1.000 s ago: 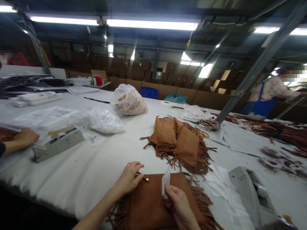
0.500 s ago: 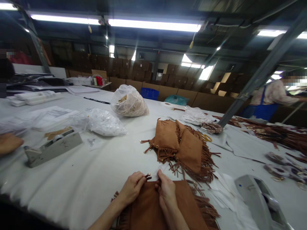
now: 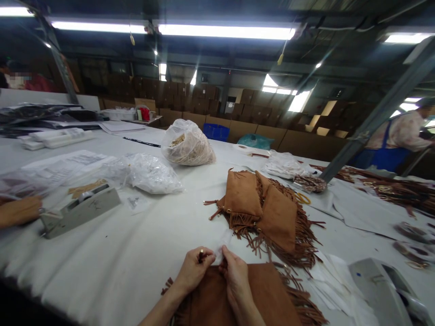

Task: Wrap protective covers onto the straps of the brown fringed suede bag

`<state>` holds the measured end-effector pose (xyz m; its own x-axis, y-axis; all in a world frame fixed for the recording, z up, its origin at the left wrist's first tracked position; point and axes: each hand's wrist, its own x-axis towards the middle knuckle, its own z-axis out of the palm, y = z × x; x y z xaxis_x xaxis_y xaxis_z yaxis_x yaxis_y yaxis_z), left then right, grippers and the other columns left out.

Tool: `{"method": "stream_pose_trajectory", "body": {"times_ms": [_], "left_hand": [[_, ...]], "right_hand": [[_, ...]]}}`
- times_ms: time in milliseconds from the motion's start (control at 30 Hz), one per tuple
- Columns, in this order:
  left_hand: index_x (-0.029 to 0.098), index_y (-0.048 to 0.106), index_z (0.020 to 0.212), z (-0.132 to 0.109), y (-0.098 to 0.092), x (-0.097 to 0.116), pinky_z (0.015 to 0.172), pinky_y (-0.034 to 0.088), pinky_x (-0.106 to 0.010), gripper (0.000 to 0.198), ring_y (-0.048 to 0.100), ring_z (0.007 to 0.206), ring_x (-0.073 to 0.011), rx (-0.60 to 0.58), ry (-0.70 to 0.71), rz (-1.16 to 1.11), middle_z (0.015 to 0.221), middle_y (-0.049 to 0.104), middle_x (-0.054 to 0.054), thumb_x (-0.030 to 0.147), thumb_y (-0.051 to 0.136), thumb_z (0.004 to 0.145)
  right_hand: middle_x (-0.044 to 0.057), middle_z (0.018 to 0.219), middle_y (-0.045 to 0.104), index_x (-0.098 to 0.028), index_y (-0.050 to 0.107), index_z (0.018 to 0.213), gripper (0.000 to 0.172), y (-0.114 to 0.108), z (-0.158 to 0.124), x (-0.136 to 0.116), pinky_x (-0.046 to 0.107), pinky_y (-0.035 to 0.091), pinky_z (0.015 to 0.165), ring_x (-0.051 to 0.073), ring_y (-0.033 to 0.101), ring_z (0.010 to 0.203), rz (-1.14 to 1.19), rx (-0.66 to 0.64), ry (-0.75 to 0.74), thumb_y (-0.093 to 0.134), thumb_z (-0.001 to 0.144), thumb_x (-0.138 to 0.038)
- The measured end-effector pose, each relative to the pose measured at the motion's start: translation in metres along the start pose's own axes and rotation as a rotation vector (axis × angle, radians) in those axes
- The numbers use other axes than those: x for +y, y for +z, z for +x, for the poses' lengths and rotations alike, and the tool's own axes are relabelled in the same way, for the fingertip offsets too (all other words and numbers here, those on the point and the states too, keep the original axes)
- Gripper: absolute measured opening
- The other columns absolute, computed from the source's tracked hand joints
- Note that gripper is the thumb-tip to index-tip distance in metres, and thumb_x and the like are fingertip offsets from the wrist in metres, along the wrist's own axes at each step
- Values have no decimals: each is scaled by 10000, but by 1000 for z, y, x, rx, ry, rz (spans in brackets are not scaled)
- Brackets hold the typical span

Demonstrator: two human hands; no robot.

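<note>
A brown suede fringed bag [image 3: 268, 299] lies on the white table right in front of me. My left hand [image 3: 194, 270] pinches the small metal zipper pull at the bag's top edge. My right hand [image 3: 234, 273] is closed on a small clear plastic strip [image 3: 222, 241] that rises from between the two hands, right beside the pull. Both hands rest on the bag's upper edge, nearly touching each other.
A pile of finished fringed bags [image 3: 268, 213] lies just beyond. Tape dispensers stand at left [image 3: 79, 210] and lower right [image 3: 385, 285]. Plastic bags of parts [image 3: 186, 145], [image 3: 149, 172] and papers sit farther back. Another person's hand [image 3: 18, 210] is at far left; a person in a blue apron [image 3: 390, 140] stands at right.
My right hand brought the plastic strip from above the bag's middle over to the zipper pull held by my left hand. The view shifted slightly; the other person's hand at left moved.
</note>
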<state>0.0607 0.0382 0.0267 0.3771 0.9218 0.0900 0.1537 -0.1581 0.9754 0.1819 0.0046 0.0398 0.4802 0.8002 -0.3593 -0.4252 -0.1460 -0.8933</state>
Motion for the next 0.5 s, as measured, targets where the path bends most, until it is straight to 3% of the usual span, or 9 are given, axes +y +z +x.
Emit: {"method": "stream_pose_trajectory", "body": {"times_ms": [167,367,500], "left_hand": [[150,660,720,2,-3,-4,675,394,-256,221,500,681,-143,-55,-14,-121,688,585,2,344,563,764],[142,631,689,1,-5,0,556,332,-227,271,410,563,-104,-138,-59,-185,566,484,46,386,544,771],[138,630,696,0,-5,1,564,340,-227,269,428,572,-105,-137,-65,-170,583,511,37,374,528,775]], "right_hand": [[-60,422,473,-150,544,540,367,-1,-1,0,202,351,414,69,431,397,20,-38,47,735,565,-462],[-44,437,512,-142,568,567,315,-1,-3,-3,204,365,412,81,467,411,54,-35,95,742,564,-406],[-37,448,528,-132,586,590,304,-1,-4,-4,203,378,414,84,484,417,58,-28,126,747,564,-388]]}}
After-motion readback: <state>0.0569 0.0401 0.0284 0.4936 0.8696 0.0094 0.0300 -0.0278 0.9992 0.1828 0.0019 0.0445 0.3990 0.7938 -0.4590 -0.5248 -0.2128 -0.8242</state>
